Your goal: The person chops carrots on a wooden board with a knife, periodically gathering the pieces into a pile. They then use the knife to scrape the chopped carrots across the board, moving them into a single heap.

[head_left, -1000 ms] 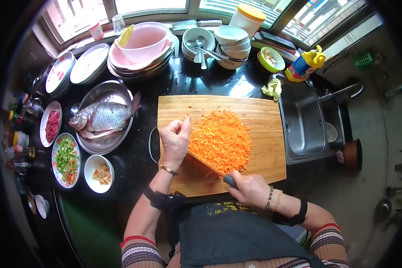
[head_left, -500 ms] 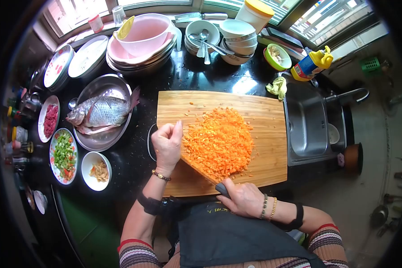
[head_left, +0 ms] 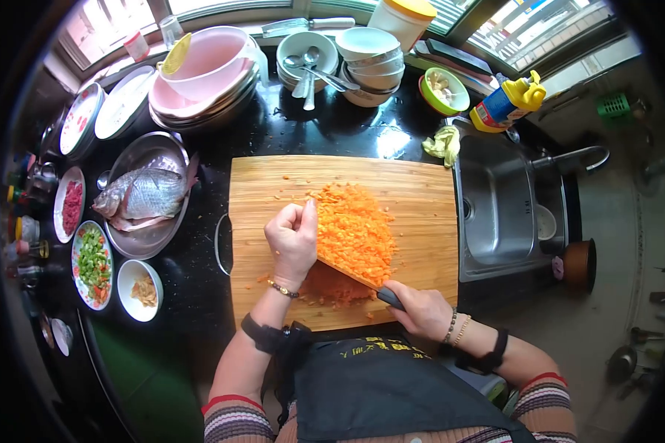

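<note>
A heap of finely chopped carrot (head_left: 355, 232) lies on the wooden cutting board (head_left: 425, 221). My right hand (head_left: 423, 314) grips the dark handle of a kitchen knife (head_left: 390, 297), whose blade slants up to the left along the heap's near edge. More orange shows on the near side of the blade, blurred, perhaps partly a reflection. My left hand (head_left: 292, 236) is closed with its thumb up, at the blade's far end by the heap's left side. Its fingers hide whatever they hold, if anything.
Left of the board, a whole fish (head_left: 144, 196) lies in a metal basin (head_left: 155, 148), near bowls of chopped greens (head_left: 94, 255), pinkish-red meat (head_left: 72, 207) and tan pieces (head_left: 145, 292). Stacked bowls (head_left: 377, 66) and pink basins (head_left: 207, 63) line the back. A sink (head_left: 499, 214) adjoins the right.
Both hands and the knife have moved right across the board. The carrot heap looks narrower, and orange now shows on the blade's near side. The whole view has shifted slightly.
</note>
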Demonstrator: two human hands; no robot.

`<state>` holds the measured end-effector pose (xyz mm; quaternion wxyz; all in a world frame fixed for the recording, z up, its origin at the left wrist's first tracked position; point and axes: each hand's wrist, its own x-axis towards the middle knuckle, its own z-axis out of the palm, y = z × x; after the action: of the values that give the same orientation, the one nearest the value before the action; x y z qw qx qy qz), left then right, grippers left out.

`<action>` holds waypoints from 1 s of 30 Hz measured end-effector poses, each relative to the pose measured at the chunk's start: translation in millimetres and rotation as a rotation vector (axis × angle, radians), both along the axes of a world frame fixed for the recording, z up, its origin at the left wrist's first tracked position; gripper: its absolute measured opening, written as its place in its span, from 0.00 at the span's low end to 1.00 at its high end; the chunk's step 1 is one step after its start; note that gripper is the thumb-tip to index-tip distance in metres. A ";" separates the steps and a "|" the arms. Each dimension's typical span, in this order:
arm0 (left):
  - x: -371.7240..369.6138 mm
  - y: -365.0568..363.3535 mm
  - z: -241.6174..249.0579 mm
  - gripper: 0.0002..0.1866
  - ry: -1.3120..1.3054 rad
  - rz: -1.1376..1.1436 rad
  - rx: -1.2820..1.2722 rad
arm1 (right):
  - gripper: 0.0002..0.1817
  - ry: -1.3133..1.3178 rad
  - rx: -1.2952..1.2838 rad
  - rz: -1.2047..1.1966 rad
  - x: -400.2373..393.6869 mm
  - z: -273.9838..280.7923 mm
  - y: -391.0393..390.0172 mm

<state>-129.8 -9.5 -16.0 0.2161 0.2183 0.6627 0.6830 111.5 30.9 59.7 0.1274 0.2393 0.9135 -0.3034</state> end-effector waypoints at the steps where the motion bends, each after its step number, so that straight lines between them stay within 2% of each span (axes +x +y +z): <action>1: 3.1 0.2 1.6 0.20 0.027 0.002 -0.006 | 0.26 0.074 -0.024 0.002 4.3 -8.7 3.5; 4: 1.4 -1.3 3.5 0.20 0.065 0.029 -0.022 | 0.26 0.107 -0.063 0.024 2.1 -6.0 9.9; 9: 3.7 9.8 32.8 0.20 -0.059 0.084 0.035 | 0.22 0.000 0.028 0.124 -9.0 51.1 36.8; 10: 6.7 12.0 25.8 0.20 -0.059 0.095 0.032 | 0.21 -0.032 0.079 0.155 -10.1 57.2 45.6; 11: 10.5 16.4 12.9 0.20 -0.043 0.085 0.022 | 0.20 -0.043 0.095 0.171 -9.2 54.3 52.7; 14: 20.8 24.9 5.3 0.20 0.019 0.111 -0.025 | 0.21 0.071 0.057 0.193 9.0 -6.3 71.7; 18: 24.3 23.1 10.5 0.20 0.117 0.117 -0.016 | 0.21 0.093 0.023 0.199 10.2 -3.7 69.8; 22: 22.9 36.7 25.1 0.21 0.093 0.172 -0.012 | 0.19 0.128 0.002 0.235 5.7 37.2 79.8; 24: 25.4 46.6 22.9 0.21 0.035 0.139 0.036 | 0.17 -0.010 0.065 0.222 3.2 47.4 86.0; 26: 28.5 47.4 2.8 0.21 0.101 0.116 0.006 | 0.15 -0.050 0.083 0.228 9.3 11.9 88.2; 27: 33.0 46.9 4.0 0.20 0.110 0.103 -0.032 | 0.15 0.040 0.074 0.214 16.2 -5.6 90.2; 28: 37.2 45.4 5.8 0.19 0.114 0.094 -0.077 | 0.15 0.126 0.058 0.203 21.5 -12.8 90.0; 30: 36.1 44.1 12.2 0.19 0.133 0.086 -0.136 | 0.15 0.125 0.032 0.205 24.3 -12.0 87.7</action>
<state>-93.8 34.6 -3.8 0.1564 0.2191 0.7290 0.6293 135.8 118.5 47.7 0.0969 0.1273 0.9441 -0.2884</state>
